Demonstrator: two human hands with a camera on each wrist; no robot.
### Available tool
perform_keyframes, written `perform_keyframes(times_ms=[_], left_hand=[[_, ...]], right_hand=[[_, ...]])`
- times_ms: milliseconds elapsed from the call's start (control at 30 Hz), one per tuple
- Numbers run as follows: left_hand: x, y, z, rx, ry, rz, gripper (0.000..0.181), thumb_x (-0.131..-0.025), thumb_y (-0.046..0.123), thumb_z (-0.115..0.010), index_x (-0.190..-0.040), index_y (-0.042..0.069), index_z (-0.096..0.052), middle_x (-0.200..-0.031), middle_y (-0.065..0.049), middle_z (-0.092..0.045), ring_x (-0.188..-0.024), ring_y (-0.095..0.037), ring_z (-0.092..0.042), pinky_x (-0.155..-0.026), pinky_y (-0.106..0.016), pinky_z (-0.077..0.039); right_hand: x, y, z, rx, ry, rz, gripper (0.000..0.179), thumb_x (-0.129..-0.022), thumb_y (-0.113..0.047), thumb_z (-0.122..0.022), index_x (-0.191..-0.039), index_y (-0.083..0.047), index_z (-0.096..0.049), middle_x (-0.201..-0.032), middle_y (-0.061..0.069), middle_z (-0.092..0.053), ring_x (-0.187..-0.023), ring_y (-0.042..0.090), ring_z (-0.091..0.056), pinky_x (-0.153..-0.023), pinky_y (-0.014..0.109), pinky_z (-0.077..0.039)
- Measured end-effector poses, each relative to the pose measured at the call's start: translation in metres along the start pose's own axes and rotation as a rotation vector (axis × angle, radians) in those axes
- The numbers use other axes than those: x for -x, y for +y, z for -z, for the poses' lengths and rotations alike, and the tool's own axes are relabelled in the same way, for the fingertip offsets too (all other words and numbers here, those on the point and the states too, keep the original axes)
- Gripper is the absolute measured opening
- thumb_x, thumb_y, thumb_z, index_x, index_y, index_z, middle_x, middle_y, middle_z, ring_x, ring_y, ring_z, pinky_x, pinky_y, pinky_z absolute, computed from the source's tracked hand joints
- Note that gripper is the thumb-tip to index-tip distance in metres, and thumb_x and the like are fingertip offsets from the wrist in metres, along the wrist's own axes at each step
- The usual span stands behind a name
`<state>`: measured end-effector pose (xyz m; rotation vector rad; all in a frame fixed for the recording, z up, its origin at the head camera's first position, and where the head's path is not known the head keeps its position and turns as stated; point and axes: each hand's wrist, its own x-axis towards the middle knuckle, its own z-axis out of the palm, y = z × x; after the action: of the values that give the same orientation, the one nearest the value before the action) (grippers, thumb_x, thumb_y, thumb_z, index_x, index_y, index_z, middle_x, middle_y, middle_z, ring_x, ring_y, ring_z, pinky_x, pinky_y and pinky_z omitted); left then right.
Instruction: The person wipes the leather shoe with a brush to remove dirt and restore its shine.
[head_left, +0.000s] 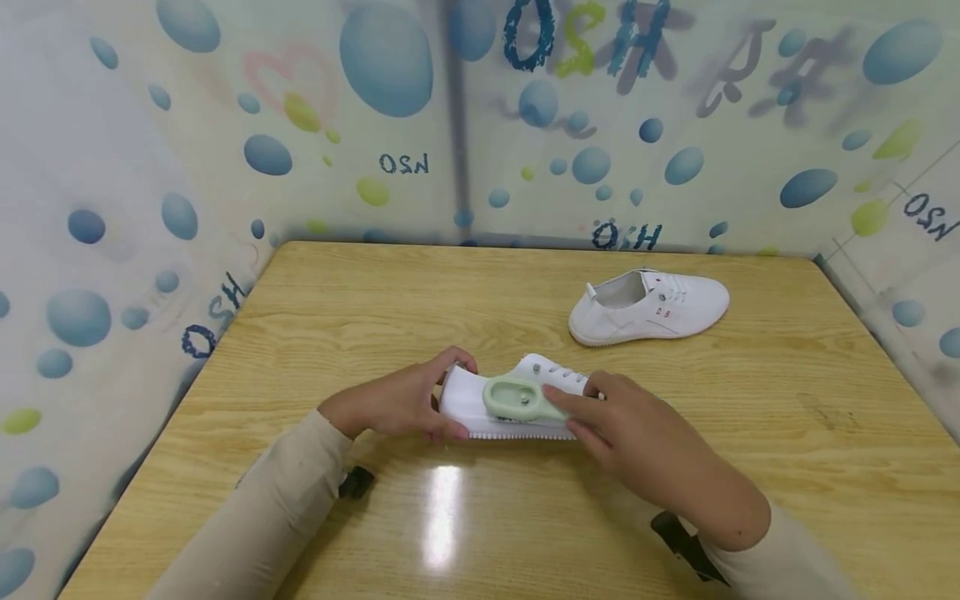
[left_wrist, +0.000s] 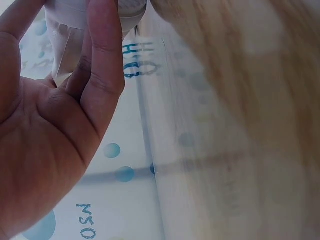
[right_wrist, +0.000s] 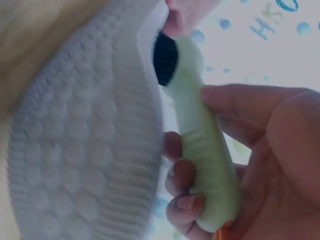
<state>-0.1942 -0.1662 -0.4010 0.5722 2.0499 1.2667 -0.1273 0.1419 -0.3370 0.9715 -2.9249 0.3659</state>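
A white shoe (head_left: 480, 408) is tilted on its side above the table, its ridged sole facing the person. My left hand (head_left: 412, 400) grips its heel, thumb on the sole side and fingers at the far side. In my right hand (head_left: 637, 433) is a pale green brush (head_left: 513, 398), held by the handle. The right wrist view shows dark bristles (right_wrist: 166, 59) touching the side of the shoe, next to the bumpy sole (right_wrist: 75, 150). Part of the shoe's toe is hidden behind my right hand.
A second white shoe (head_left: 652, 307) stands upright at the back right of the wooden table (head_left: 375, 292). Walls with blue bubble prints (head_left: 386, 58) enclose the table's back and sides. Black straps (head_left: 678, 542) sit at the wrists.
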Motion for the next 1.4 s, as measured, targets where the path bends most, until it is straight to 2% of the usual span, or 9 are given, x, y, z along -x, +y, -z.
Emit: perform_keyframes(times_ms=[100,267,433,533,633,867,1100,1300,1400], left_hand=[[0.0,0.001,0.0,0.002,-0.002,0.003,0.076,-0.082,0.02,-0.084,-0.136,0.02,-0.031,-0.118,-0.019,-0.054,-0.074,-0.027,-0.07,-0.067,-0.041,-0.06],[0.001,0.001,0.0,0.005,-0.002,0.006,0.076,-0.082,0.021,-0.084,-0.136,0.02,-0.031,-0.12,-0.019,-0.052,-0.072,-0.027,-0.07,-0.068,-0.041,-0.06],[0.002,0.0,0.001,0.001,-0.002,0.007,0.076,-0.081,0.022,-0.084,-0.136,0.021,-0.031,-0.118,-0.019,-0.053,-0.072,-0.027,-0.07,-0.067,-0.042,-0.06],[0.002,0.0,0.001,0.001,-0.004,0.002,0.076,-0.082,0.022,-0.084,-0.136,0.02,-0.031,-0.117,-0.019,-0.054,-0.073,-0.027,-0.07,-0.067,-0.042,-0.06],[0.002,0.0,0.001,0.004,-0.006,-0.003,0.076,-0.082,0.022,-0.083,-0.137,0.02,-0.031,-0.118,-0.018,-0.054,-0.074,-0.027,-0.07,-0.067,-0.042,-0.06],[0.002,0.001,0.001,-0.005,0.001,0.001,0.075,-0.082,0.021,-0.083,-0.136,0.02,-0.031,-0.118,-0.019,-0.053,-0.073,-0.027,-0.071,-0.067,-0.041,-0.06],[0.003,0.003,0.001,0.002,0.003,0.004,0.075,-0.082,0.021,-0.084,-0.136,0.02,-0.032,-0.119,-0.018,-0.053,-0.075,-0.026,-0.07,-0.069,-0.041,-0.06],[0.003,0.003,0.001,0.002,0.001,-0.004,0.074,-0.082,0.02,-0.084,-0.136,0.019,-0.032,-0.118,-0.018,-0.054,-0.074,-0.026,-0.07,-0.068,-0.041,-0.06],[0.003,0.004,0.0,-0.004,0.0,-0.012,0.074,-0.082,0.019,-0.084,-0.136,0.018,-0.032,-0.117,-0.018,-0.055,-0.074,-0.025,-0.069,-0.068,-0.041,-0.06]], right_hand=[[0.004,0.006,0.011,0.002,-0.021,-0.021,0.046,-0.093,-0.018,-0.07,-0.136,-0.03,-0.062,-0.099,0.002,-0.06,-0.079,0.01,-0.048,-0.065,0.027,-0.044],[0.008,0.01,0.017,0.001,0.006,-0.04,0.044,-0.09,-0.017,-0.073,-0.132,-0.03,-0.066,-0.095,0.0,-0.06,-0.075,0.009,-0.047,-0.061,0.024,-0.041],[0.002,0.001,0.001,0.028,0.041,0.01,0.043,-0.091,-0.019,-0.072,-0.132,-0.03,-0.066,-0.097,0.004,-0.061,-0.077,0.011,-0.049,-0.064,0.027,-0.045],[-0.002,-0.005,-0.011,0.053,0.09,0.049,0.044,-0.09,-0.018,-0.073,-0.133,-0.029,-0.066,-0.096,0.005,-0.061,-0.08,0.014,-0.052,-0.067,0.029,-0.048],[-0.003,-0.009,-0.015,0.064,0.113,0.057,0.047,-0.089,-0.018,-0.075,-0.133,-0.029,-0.065,-0.096,0.005,-0.062,-0.082,0.015,-0.054,-0.07,0.031,-0.05],[0.0,-0.002,-0.001,0.052,0.035,-0.006,0.045,-0.092,-0.018,-0.072,-0.134,-0.031,-0.064,-0.098,0.003,-0.061,-0.078,0.012,-0.05,-0.064,0.028,-0.045],[0.006,0.007,0.014,0.031,0.018,-0.016,0.045,-0.09,-0.016,-0.073,-0.132,-0.031,-0.066,-0.097,0.001,-0.061,-0.077,0.01,-0.049,-0.063,0.027,-0.043],[0.002,0.004,0.004,-0.016,0.023,0.028,0.048,-0.09,-0.014,-0.074,-0.135,-0.03,-0.063,-0.098,0.0,-0.058,-0.08,0.01,-0.048,-0.067,0.027,-0.044],[-0.003,-0.002,-0.006,-0.01,0.054,0.063,0.048,-0.089,-0.014,-0.074,-0.134,-0.028,-0.064,-0.097,0.001,-0.058,-0.08,0.01,-0.048,-0.069,0.027,-0.046]])
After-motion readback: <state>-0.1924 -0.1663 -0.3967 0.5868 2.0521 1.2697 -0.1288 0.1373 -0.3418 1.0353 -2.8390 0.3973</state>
